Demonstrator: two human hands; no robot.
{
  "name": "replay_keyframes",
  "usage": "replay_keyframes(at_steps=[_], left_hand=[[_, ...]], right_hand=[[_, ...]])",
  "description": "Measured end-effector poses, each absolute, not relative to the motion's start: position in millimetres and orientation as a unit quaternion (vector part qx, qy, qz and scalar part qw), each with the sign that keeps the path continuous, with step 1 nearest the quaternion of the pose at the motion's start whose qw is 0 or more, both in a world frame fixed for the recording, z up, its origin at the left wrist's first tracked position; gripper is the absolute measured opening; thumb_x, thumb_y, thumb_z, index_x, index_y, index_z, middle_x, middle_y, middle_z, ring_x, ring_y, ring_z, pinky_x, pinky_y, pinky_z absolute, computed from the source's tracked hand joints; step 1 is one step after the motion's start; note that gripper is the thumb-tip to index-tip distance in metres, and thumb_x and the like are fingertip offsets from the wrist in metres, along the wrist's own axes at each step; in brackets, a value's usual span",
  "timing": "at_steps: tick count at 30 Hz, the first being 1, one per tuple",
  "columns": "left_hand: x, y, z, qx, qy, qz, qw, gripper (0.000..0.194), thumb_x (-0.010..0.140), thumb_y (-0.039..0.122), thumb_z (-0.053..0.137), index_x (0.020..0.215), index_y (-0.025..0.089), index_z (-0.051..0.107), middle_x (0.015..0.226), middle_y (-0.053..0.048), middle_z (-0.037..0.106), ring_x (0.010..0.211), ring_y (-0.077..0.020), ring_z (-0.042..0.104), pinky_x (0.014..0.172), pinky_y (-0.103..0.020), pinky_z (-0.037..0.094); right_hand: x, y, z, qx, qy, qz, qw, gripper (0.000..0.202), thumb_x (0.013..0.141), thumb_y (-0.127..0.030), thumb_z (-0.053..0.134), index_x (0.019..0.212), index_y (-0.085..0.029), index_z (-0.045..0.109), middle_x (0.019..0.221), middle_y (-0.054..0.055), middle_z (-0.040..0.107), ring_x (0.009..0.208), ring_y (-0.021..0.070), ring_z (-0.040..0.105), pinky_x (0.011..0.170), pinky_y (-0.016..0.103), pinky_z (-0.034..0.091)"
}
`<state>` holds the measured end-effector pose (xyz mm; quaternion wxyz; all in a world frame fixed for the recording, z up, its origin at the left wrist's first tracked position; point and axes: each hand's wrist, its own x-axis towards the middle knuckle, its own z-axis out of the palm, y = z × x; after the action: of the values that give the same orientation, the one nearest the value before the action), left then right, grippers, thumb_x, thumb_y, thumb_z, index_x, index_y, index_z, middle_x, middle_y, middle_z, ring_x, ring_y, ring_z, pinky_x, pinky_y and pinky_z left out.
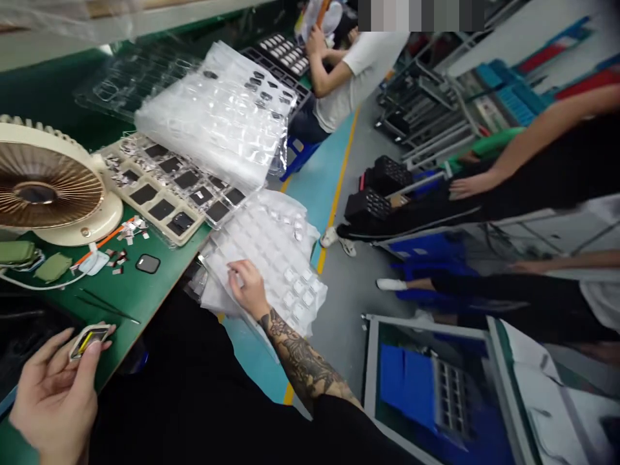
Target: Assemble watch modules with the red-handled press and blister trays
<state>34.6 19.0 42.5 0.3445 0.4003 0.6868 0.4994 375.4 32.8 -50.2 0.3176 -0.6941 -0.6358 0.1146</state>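
Note:
At the lower left, my left hand (62, 387) holds a small rounded frame-like part (90, 339) with a yellow strip inside, between thumb and fingers. My right hand (247, 284) is over a white sheet of pockets (271, 265) beside the table edge. Its fingers are curled together near the sheet's left side; whatever they pinch, if anything, is too small to make out. Several small square pieces (300, 294) sit in pockets at the sheet's right end. On the green table, a black rounded-square part (148, 263) lies near black tweezers (109, 307).
A beige fan (53, 187) stands at the left. Behind the hands, a compartment tray (181, 236) holds dark screens under clear plastic trays (208, 116). A person (358, 71) sits farther along the table. Other people are at the right, near a metal-framed cart (371, 361).

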Motion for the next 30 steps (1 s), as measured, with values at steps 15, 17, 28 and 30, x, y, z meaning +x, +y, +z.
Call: replay_keyframes(at_steps=[15,17,28,30], left_hand=[[29.3,21.2,24.9,0.407,0.65,0.572,0.289,0.052,0.086,0.034,0.096,0.128,0.013,0.074,0.116,-0.01,0.084,0.097,-0.0239,0.085,0.098,-0.039,0.071],[30.0,19.4,25.1,0.379,0.667,0.569,0.298,0.056,0.087,0.036,0.096,0.133,0.014,0.073,0.112,-0.009,0.085,0.095,-0.0243,0.085,0.102,-0.042,0.07],[23.4,18.4,38.1,0.359,0.652,0.551,0.377,0.043,0.091,0.035,0.092,0.128,0.018,0.078,0.119,-0.009,0.086,0.1,-0.0222,0.084,0.084,-0.026,0.067],[19.1,18.8,39.9,0.324,0.617,0.579,0.423,0.039,0.09,0.034,0.093,0.122,0.019,0.074,0.115,-0.009,0.087,0.095,-0.0235,0.085,0.078,-0.027,0.068]], right_hand=[[527.0,253.0,-60.9,-0.843,-0.509,0.141,0.102,0.044,0.105,-0.022,0.062,0.147,-0.01,0.063,0.134,0.02,0.075,0.131,0.0301,0.063,0.118,0.042,0.048],[534.6,264.2,-63.6,-0.848,-0.501,0.154,0.081,0.04,0.105,-0.033,0.071,0.14,-0.015,0.068,0.131,0.015,0.075,0.125,0.0284,0.068,0.113,0.045,0.053],[522.1,217.2,-54.1,-0.866,-0.446,0.065,0.215,0.044,0.104,-0.034,0.048,0.131,-0.009,0.071,0.106,0.019,0.081,0.1,0.0247,0.073,0.096,0.034,0.054],[511.3,191.5,-45.9,-0.855,-0.438,0.051,0.274,0.055,0.105,-0.042,0.041,0.136,-0.007,0.068,0.1,0.017,0.08,0.092,0.0239,0.073,0.092,0.036,0.057]])
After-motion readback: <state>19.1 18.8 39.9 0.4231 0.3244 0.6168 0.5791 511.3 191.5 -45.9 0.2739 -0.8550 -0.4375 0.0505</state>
